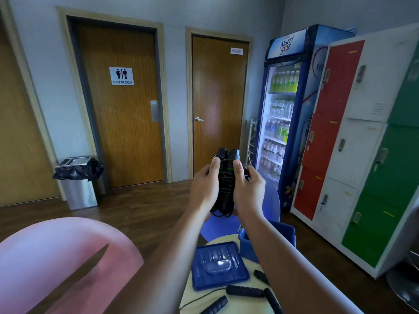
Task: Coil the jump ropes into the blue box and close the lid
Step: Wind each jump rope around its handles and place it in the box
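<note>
- Both the left hand (205,184) and right hand (248,184) clasp a bundled black jump rope (226,180), raised well clear of the open blue plastic box (285,236).
- Coiling seems finished; next, lowering it inside.

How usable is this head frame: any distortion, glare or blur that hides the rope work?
Head view: wide-angle bending bows the lockers and door frames near the edges; a glare patch sits on the blue lid; the near pink chair is soft; the left hand, right hand and coiled jump rope read clearly.
</note>
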Motion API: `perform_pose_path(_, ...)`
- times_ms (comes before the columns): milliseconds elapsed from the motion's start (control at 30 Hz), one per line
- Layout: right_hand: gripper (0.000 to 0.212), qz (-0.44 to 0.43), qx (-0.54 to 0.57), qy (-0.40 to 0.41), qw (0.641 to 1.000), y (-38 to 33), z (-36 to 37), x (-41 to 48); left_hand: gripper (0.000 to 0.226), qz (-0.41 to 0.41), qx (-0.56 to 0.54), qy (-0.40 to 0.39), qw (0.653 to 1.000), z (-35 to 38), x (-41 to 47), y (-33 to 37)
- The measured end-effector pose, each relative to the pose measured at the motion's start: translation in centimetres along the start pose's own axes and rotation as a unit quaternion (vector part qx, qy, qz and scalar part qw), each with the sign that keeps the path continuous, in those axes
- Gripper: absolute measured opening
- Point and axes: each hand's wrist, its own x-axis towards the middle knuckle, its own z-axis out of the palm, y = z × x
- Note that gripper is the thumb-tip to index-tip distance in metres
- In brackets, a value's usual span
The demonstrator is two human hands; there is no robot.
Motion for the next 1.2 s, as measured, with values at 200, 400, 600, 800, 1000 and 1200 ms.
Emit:
perform_pose_path(200, 0.041, 0.029, -0.073, -0.058, 0.995, 0.5, -0.1, -0.2, 0.052, -0.018, 0.035, -0.005, 0.999, -1.4, 0.6, -1.4)
perform_pose_path(400, 0.044, 0.039, -0.096, -0.067, 0.992, 1.5, -1.4, 0.7, 0.049, -0.026, 0.044, -0.014, 0.999, 0.3, 1.1, -2.2)
perform_pose_path(600, 0.032, 0.17, 0.074, -0.083, 0.979, 3.9, -4.8, 4.0, 0.063, -0.034, 0.114, -0.098, 0.988, 3.0, 2.6, -3.6)
perform_pose_path(800, 0.04, 0.249, 0.005, -0.226, 0.942, 6.6, -9.7, 10.2, 0.055, -0.043, 0.218, -0.189, 0.957, 7.5, 5.0, -5.5)
perform_pose_path(1000, 0.027, 0.225, -0.055, -0.089, 0.969, 12.2, -12.5, 14.8, 0.052, -0.029, 0.254, -0.009, 0.967, 12.9, 7.2, -8.6)
perform_pose_path(1200, 0.025, 0.267, -0.044, -0.043, 0.962, 15.8, -14.1, 17.3, 0.065, -0.083, 0.309, 0.025, 0.947, 18.7, 8.5, -11.9)
